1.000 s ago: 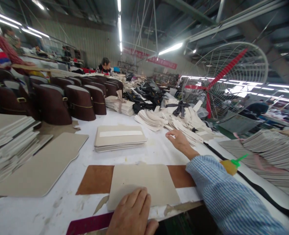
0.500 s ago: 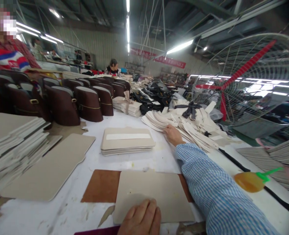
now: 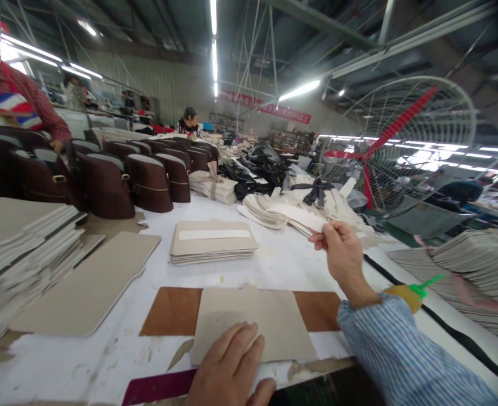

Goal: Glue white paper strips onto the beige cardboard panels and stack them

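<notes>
My left hand point(image 3: 232, 363) lies flat on a beige board panel point(image 3: 249, 316), fingers stretched out near its front edge. That panel rests across a brown leather strip point(image 3: 173, 311), whose ends show at both sides. My right hand point(image 3: 342, 248) pinches the end of a thin white strip point(image 3: 302, 214), at the pile of strips point(image 3: 263, 210). Between the hands and the bags sits a small stack of beige panels point(image 3: 213, 242) with a white strip lying on top. A purple flat piece point(image 3: 158, 387) lies by my left wrist.
Dark brown bags point(image 3: 147, 180) stand in rows at the left, where a co-worker's hand point(image 3: 58, 145) reaches in. Stacked boards point(image 3: 25, 237) and a loose panel point(image 3: 92, 287) lie nearer. At right are a yellow bottle with green nozzle point(image 3: 407, 296) and a large fan point(image 3: 367, 152).
My right hand has moved right along the strip pile and now lifts one strip's end. My left hand stays on the panel. The co-worker's arm has come down to the bags.
</notes>
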`<state>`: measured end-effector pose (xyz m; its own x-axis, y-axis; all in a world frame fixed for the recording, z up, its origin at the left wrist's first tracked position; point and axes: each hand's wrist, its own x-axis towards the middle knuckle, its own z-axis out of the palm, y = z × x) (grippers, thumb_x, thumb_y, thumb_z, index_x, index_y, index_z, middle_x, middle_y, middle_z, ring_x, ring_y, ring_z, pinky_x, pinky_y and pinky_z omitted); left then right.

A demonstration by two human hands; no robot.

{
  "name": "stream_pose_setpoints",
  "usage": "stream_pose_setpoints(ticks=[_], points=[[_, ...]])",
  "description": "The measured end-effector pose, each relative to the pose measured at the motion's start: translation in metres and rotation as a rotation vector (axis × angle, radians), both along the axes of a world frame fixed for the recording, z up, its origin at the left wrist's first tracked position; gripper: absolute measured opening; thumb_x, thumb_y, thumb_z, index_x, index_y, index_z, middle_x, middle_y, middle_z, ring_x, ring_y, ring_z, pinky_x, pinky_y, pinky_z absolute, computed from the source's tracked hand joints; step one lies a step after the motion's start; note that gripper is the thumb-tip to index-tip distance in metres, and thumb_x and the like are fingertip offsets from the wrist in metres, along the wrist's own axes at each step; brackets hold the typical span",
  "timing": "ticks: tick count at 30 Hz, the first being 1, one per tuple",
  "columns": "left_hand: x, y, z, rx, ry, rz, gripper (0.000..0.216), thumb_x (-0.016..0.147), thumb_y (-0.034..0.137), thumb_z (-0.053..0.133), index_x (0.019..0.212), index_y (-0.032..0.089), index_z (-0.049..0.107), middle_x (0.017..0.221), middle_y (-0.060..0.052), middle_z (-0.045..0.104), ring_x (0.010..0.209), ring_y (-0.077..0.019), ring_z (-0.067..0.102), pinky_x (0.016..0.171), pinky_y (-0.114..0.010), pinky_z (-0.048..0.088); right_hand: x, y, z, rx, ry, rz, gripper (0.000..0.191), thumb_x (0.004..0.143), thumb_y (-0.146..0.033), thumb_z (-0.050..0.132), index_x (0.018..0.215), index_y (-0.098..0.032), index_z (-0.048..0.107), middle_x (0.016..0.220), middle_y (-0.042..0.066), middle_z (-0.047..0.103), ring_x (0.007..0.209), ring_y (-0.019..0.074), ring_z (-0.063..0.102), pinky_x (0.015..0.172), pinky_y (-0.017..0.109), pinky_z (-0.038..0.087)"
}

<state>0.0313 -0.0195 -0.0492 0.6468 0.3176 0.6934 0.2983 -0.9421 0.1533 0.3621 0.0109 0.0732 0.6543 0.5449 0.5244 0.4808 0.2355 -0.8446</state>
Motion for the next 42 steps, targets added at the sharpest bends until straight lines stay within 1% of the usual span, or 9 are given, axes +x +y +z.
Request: stream_pose_setpoints(ticks=[3, 7, 11, 14, 18, 21, 28, 35, 42], points=[[-0.007, -0.002, 0.012, -0.515, -0.189, -0.026, 0.045, 0.105, 0.037, 0.053, 0.147, 0.024, 0.052, 0.139, -0.014, 0.068, 0.118, -0.0236, 0.07, 0.092, -0.035, 0.063, -0.03, -0.054, 0.003, 0.064, 0.19, 0.165, 0.031, 0.085, -0.049, 0.077, 0.091, -0.023, 0.06, 0.063, -0.001, 0.07, 0.049, 0.0124, 0.058, 0.048, 0.023, 0.045], [-0.013, -0.004, 0.042, -1.43, -0.596, -0.093, 0.084, 0.096, 0.077, 0.042, 0.159, 0.021, 0.033, 0.14, -0.024, 0.063, 0.085, -0.0267, 0.076, 0.049, -0.032, 0.057, -0.067, -0.108, -0.003, -0.097, 0.329, 0.339, 0.032, 0.084, -0.049, 0.082, 0.088, -0.023, 0.063, 0.053, -0.003, 0.064, 0.043, 0.0112, 0.054, 0.043, 0.02, 0.041], [-0.022, -0.014, 0.072, -1.745, -0.808, -0.009, 0.087, 0.087, 0.073, 0.067, 0.152, 0.019, 0.047, 0.092, -0.009, 0.075, 0.072, -0.0209, 0.07, 0.049, -0.024, 0.047, -0.089, -0.136, -0.03, -0.319, 0.427, 0.461, 0.036, 0.09, -0.053, 0.077, 0.085, -0.021, 0.063, 0.054, -0.001, 0.066, 0.044, 0.0102, 0.053, 0.044, 0.019, 0.04], [-0.034, -0.023, 0.072, -1.793, -0.645, 0.057, 0.071, 0.085, 0.059, 0.078, 0.138, 0.016, 0.06, 0.067, -0.002, 0.07, 0.054, -0.0121, 0.058, 0.051, -0.021, 0.044, -0.095, -0.146, -0.052, -0.443, 0.513, 0.485, 0.038, 0.09, -0.056, 0.077, 0.089, -0.02, 0.065, 0.059, 0.001, 0.069, 0.047, 0.0099, 0.055, 0.046, 0.02, 0.041], [-0.047, -0.021, 0.056, -1.726, -0.479, 0.146, 0.067, 0.087, 0.058, 0.073, 0.138, 0.018, 0.056, 0.071, -0.002, 0.075, 0.06, -0.0149, 0.066, 0.062, -0.025, 0.052, -0.093, -0.151, -0.063, -0.537, 0.577, 0.502, 0.042, 0.083, -0.055, 0.083, 0.095, -0.019, 0.067, 0.065, 0.001, 0.071, 0.055, 0.0114, 0.058, 0.053, 0.022, 0.044], [-0.048, -0.011, 0.055, -1.601, -0.455, 0.252, 0.064, 0.086, 0.056, 0.073, 0.135, 0.021, 0.052, 0.076, -0.001, 0.078, 0.07, -0.0183, 0.074, 0.073, -0.029, 0.059, -0.087, -0.147, -0.061, -0.573, 0.548, 0.479, 0.041, 0.08, -0.054, 0.085, 0.086, -0.019, 0.065, 0.06, -0.002, 0.064, 0.051, 0.0091, 0.05, 0.049, 0.021, 0.036], [-0.035, 0.013, 0.069, -1.335, -0.247, 0.483, 0.047, 0.076, 0.063, 0.07, 0.097, 0.024, 0.054, 0.064, 0.002, 0.074, 0.05, -0.0187, 0.067, 0.05, -0.028, 0.053, -0.078, -0.122, -0.061, -0.631, 0.306, 0.321, 0.035, 0.077, -0.05, 0.077, 0.086, -0.019, 0.063, 0.062, -0.006, 0.054, 0.054, 0.01, 0.043, 0.051, 0.025, 0.03], [-0.031, 0.029, 0.066, -0.968, -0.022, 0.619, 0.032, 0.079, 0.057, 0.059, 0.088, 0.027, 0.064, 0.072, 0.002, 0.075, 0.065, -0.0216, 0.072, 0.066, -0.033, 0.053, -0.078, -0.102, -0.069, -0.716, 0.022, 0.175, 0.033, 0.074, -0.049, 0.065, 0.092, -0.022, 0.059, 0.062, -0.005, 0.055, 0.056, 0.0148, 0.047, 0.055, 0.03, 0.035], [-0.028, 0.035, 0.059, -0.878, 0.02, 0.67, 0.031, 0.08, 0.056, 0.057, 0.09, 0.028, 0.067, 0.079, 0.001, 0.077, 0.075, -0.0229, 0.073, 0.069, -0.032, 0.051, -0.079, -0.101, -0.068, -0.752, -0.07, 0.125, 0.027, 0.074, -0.045, 0.061, 0.089, -0.024, 0.058, 0.064, -0.004, 0.059, 0.055, 0.0164, 0.053, 0.059, 0.032, 0.04]])
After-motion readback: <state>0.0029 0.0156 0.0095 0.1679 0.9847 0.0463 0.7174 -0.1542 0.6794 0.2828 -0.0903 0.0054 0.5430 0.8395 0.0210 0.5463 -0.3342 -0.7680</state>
